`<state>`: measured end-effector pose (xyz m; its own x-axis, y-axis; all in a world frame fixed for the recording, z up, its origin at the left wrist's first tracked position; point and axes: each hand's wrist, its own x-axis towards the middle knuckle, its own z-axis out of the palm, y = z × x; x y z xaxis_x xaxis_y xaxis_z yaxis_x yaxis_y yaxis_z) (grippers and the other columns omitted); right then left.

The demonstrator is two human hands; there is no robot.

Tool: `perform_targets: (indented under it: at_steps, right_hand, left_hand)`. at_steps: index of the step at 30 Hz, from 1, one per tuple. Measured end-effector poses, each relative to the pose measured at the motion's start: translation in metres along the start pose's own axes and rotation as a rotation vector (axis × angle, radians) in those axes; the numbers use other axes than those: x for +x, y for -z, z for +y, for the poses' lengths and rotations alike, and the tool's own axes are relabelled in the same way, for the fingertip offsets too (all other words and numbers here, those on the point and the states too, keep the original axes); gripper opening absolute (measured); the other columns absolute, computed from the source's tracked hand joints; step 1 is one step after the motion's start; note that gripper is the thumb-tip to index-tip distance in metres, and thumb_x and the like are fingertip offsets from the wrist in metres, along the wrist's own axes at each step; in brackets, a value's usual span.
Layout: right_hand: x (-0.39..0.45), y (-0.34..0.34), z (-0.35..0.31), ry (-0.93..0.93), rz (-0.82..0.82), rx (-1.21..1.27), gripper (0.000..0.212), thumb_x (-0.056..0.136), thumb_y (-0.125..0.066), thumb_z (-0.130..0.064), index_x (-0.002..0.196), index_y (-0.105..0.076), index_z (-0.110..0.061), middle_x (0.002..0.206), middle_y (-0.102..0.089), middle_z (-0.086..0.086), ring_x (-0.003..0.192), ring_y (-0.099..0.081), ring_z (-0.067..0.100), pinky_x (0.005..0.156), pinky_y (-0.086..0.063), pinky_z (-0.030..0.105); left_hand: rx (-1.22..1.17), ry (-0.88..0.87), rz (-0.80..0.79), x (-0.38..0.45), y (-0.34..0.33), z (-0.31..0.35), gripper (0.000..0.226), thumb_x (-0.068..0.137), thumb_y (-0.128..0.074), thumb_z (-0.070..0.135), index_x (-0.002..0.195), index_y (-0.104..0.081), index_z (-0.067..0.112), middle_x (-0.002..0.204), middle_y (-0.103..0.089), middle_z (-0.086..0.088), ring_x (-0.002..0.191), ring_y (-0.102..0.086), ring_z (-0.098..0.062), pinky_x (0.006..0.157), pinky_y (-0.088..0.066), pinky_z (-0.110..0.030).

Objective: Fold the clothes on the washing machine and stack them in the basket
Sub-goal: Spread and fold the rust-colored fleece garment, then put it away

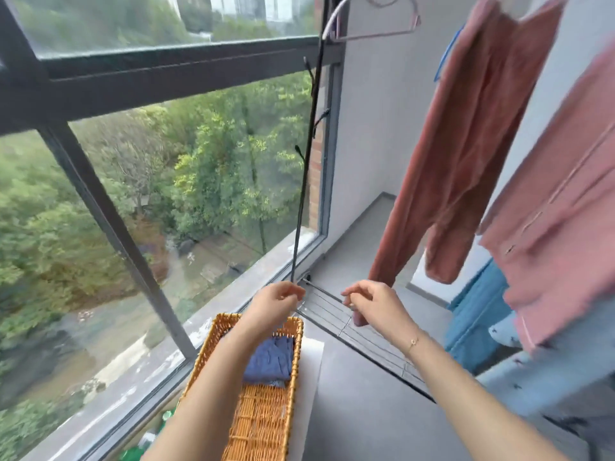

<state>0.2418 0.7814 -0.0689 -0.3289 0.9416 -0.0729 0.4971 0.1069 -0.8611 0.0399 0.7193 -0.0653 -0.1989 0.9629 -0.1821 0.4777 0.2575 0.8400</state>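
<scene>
- Nearest, low in the view, the wicker basket [263, 417] sits on the white top of what I take to be the washing machine [312, 377], its long axis running from near to far beside the window.
- A folded blue garment [270, 359] lies in the far half of the basket; the near half shows bare weave, so stacking looks only begun.
- Both forearms reach forward over the basket and the machine top.
- The left hand [278, 302] hovers above the far end of the basket with fingers curled, pinching the lower end of a thin dark pole [307, 161] that rises steeply toward the top of the window frame.
- The right hand [372, 302] is level with it, just to its right, fingers also curled; it seems to pinch something thin, but I cannot tell what.
- Just beyond the hands a wire drying rack [336, 312] slants away toward the right.
- Farther and higher, to the right of both hands, a rust-red garment [466, 144] and a pink garment [562, 211] hang long-axis downward; the right hand is the nearer one to them.
- An empty pink hanger [376, 18] hangs top centre, where the pole points, so the pole likely serves to fetch items down.
</scene>
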Motion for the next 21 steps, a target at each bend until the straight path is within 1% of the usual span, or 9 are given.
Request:
perform_targets:
  at_steps: [2,4,7,8,10,13,17,19,21]
  right_hand:
    - [-0.012,0.029,-0.014,0.023,0.050,-0.016,0.028,0.086,-0.051,-0.006,0.075,-0.068,-0.026,0.077,-0.073,-0.004,0.075,-0.070,0.023,0.080,-0.055,0.038]
    - [-0.020,0.063,-0.027,0.079,0.109,-0.055,0.027,0.084,-0.054,-0.007,0.074,-0.069,-0.027,0.076,-0.074,-0.007,0.080,-0.070,0.014,0.084,-0.055,0.035]
    - [-0.026,0.107,-0.045,0.148,0.199,-0.073,0.026,0.082,-0.056,-0.008,0.074,-0.071,-0.027,0.074,-0.073,-0.007,0.080,-0.069,0.009,0.085,-0.054,0.033]
    - [-0.029,0.126,-0.051,0.165,0.240,-0.071,0.025,0.082,-0.057,-0.008,0.076,-0.072,-0.026,0.074,-0.073,-0.007,0.080,-0.069,0.008,0.084,-0.053,0.031]
    - [-0.027,0.157,-0.061,0.193,0.287,-0.062,0.023,0.084,-0.057,-0.006,0.080,-0.074,-0.021,0.074,-0.073,-0.007,0.078,-0.068,0.007,0.080,-0.052,0.025]
    - [-0.013,0.200,-0.070,0.257,0.313,-0.098,0.020,0.087,-0.057,-0.007,0.084,-0.074,-0.018,0.076,-0.073,-0.007,0.078,-0.067,0.004,0.074,-0.048,0.019]
    - [0.027,0.267,-0.080,0.344,0.342,-0.166,0.020,0.087,-0.057,-0.011,0.082,-0.072,-0.023,0.076,-0.073,-0.009,0.079,-0.067,0.001,0.079,-0.050,0.022]
    - [0.052,0.300,-0.090,0.402,0.364,-0.161,0.020,0.086,-0.057,-0.011,0.082,-0.073,-0.022,0.076,-0.073,-0.008,0.080,-0.068,0.003,0.084,-0.052,0.025]
    - [0.076,0.331,-0.099,0.453,0.373,-0.143,0.020,0.086,-0.057,-0.011,0.081,-0.073,-0.022,0.076,-0.073,-0.008,0.080,-0.068,0.005,0.086,-0.053,0.028]
  left_hand:
    - [0.012,-0.058,-0.022,-0.008,0.001,0.030,0.028,0.091,-0.048,0.002,0.098,-0.068,0.021,0.097,-0.069,0.005,0.087,-0.063,-0.009,0.064,-0.043,-0.004]
    - [-0.007,-0.118,-0.009,-0.013,-0.001,0.062,0.026,0.093,-0.047,0.001,0.101,-0.068,0.015,0.094,-0.068,0.003,0.086,-0.062,-0.011,0.063,-0.042,-0.002]
    - [0.007,-0.184,0.006,-0.014,-0.004,0.104,0.025,0.096,-0.047,0.005,0.099,-0.067,0.019,0.098,-0.070,0.002,0.091,-0.065,-0.012,0.079,-0.049,-0.015]
    - [0.023,-0.212,0.014,-0.014,-0.006,0.126,0.025,0.096,-0.047,0.007,0.099,-0.068,0.019,0.099,-0.070,0.003,0.092,-0.066,-0.011,0.082,-0.050,-0.018]
    - [0.049,-0.265,0.022,-0.006,-0.008,0.160,0.024,0.095,-0.048,0.008,0.099,-0.068,0.019,0.099,-0.071,0.003,0.091,-0.067,-0.011,0.081,-0.050,-0.018]
    - [0.075,-0.349,0.061,0.013,-0.013,0.209,0.023,0.094,-0.049,0.009,0.101,-0.069,0.019,0.102,-0.071,0.001,0.091,-0.067,-0.012,0.086,-0.052,-0.023]
    - [0.145,-0.439,0.160,0.053,-0.025,0.277,0.022,0.094,-0.050,0.013,0.099,-0.069,0.023,0.101,-0.071,0.004,0.087,-0.067,-0.010,0.068,-0.046,-0.013]
    - [0.138,-0.478,0.205,0.072,-0.030,0.310,0.022,0.094,-0.051,0.013,0.098,-0.070,0.023,0.101,-0.071,0.005,0.092,-0.067,-0.012,0.067,-0.045,-0.016]
    - [0.114,-0.493,0.279,0.094,-0.037,0.342,0.022,0.093,-0.052,0.014,0.099,-0.071,0.024,0.101,-0.070,0.005,0.095,-0.065,-0.012,0.071,-0.045,-0.020]
